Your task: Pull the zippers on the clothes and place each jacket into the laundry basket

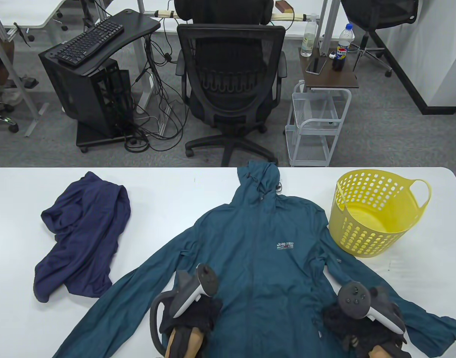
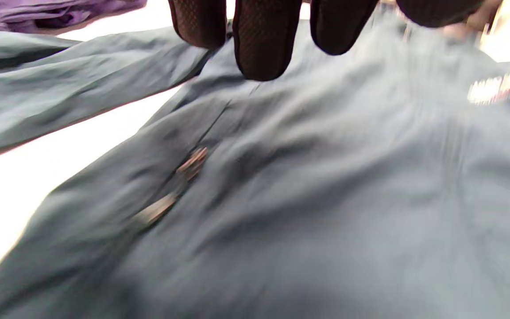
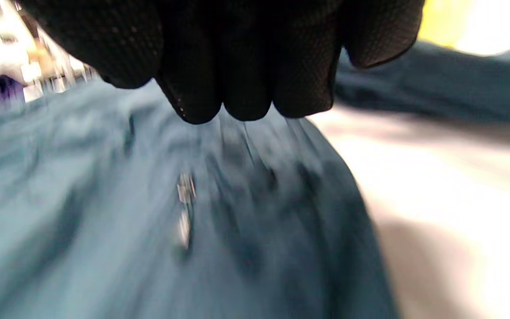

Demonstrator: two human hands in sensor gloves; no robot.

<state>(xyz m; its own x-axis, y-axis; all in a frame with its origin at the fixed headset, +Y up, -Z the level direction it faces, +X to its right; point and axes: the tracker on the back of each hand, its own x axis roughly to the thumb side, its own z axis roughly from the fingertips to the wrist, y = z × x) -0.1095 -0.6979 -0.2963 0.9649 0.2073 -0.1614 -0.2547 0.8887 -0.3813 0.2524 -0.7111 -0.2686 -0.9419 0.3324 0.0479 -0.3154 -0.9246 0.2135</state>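
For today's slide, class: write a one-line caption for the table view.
Two gloved hands, left hand and right hand, over a spread teal jacket, navy jacket and yellow basket alongside.

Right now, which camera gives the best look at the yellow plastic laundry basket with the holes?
The table view: the yellow perforated plastic laundry basket shows whole there, standing on the white table beside the spread teal hooded jacket. The right wrist view catches only a blurred yellow patch at its top edge; the left wrist view shows none of it.

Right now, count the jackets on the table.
2: a teal hooded jacket spread flat at centre under both hands, and a navy jacket crumpled at the left. The basket looks empty.
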